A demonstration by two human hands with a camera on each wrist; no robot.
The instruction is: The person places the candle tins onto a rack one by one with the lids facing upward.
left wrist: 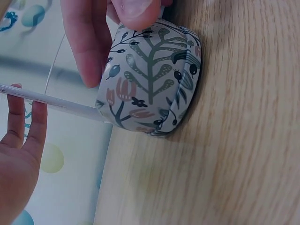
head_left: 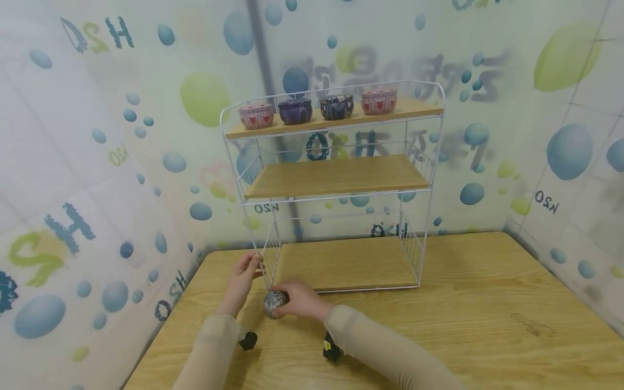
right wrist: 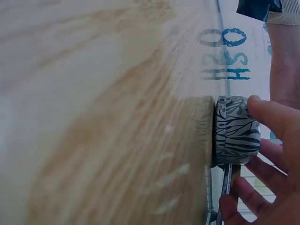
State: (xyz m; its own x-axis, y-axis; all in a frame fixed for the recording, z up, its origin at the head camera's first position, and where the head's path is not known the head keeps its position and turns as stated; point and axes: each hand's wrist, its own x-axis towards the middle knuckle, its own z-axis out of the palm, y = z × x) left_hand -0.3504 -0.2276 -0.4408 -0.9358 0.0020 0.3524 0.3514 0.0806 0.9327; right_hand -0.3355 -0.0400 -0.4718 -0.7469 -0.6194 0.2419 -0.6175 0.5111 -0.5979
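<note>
A small round tin [head_left: 275, 304] with a grey-and-white leaf pattern sits on the table by the rack's front left foot. My right hand [head_left: 303, 299] grips it, thumb on the near side and fingers on the far side. In the left wrist view, the tin [left wrist: 150, 77] shows leaves, berries and pinkish flowers. My left hand [head_left: 245, 276] is at the front left post of the white wire rack [head_left: 336, 195], its fingers at the post. The right wrist view shows the tin [right wrist: 239, 129] between the thumb and fingers of my right hand [right wrist: 276, 159].
On the rack's top wooden shelf stand a left pink tin [head_left: 256, 116], a purple tin [head_left: 295, 111], a dark patterned tin [head_left: 336, 107] and a right pink tin [head_left: 379, 102]. Below are a middle shelf [head_left: 336, 176] and a bottom shelf [head_left: 346, 262]. A patterned curtain [head_left: 205, 157] hangs behind the table [head_left: 487, 303].
</note>
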